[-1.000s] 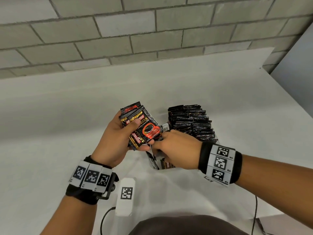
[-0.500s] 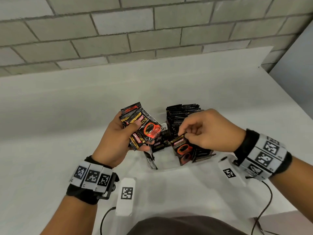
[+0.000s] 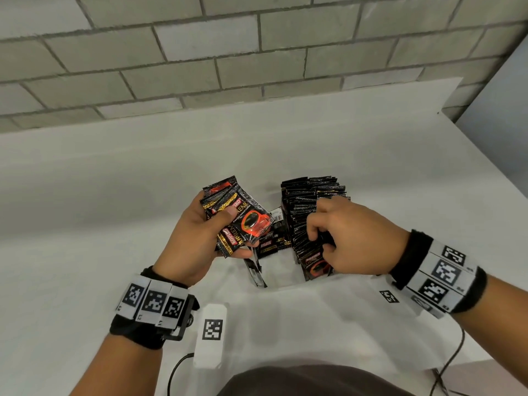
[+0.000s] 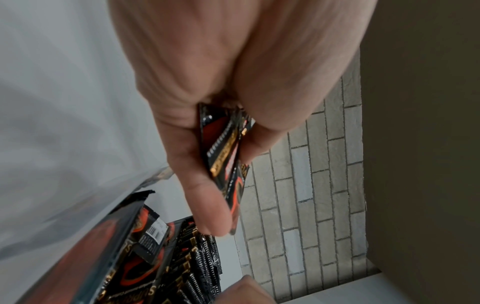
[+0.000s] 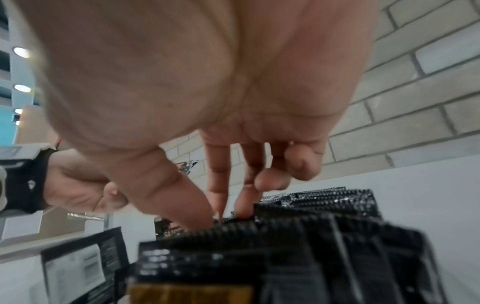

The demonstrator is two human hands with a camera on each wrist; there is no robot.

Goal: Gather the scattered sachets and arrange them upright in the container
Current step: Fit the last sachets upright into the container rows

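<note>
My left hand [image 3: 220, 227] grips a fanned stack of black-and-red coffee sachets [image 3: 245, 215] above the table, thumb across the top one; the left wrist view shows the stack [image 4: 226, 156] edge-on between thumb and fingers. A clear container [image 3: 257, 274] holds a long row of upright sachets [image 3: 311, 192] along its right side. My right hand [image 3: 317, 235] is curled over the near end of that row. Its thumb and two fingers pinch the top edge of a front sachet [image 3: 315, 265], seen close in the right wrist view [image 5: 221, 214].
A few sachets [image 3: 271, 244] lie loose in the container's left half. A white marker tag [image 3: 213, 332] with a cable [image 3: 174, 372] lies on the white table [image 3: 114, 195] near me. A brick wall [image 3: 257, 52] stands behind; the table ends at the right.
My right hand took a sachet from beside the left hand's stack, carried it right, and lowered it into the near end of the upright row. The left hand stayed put.
</note>
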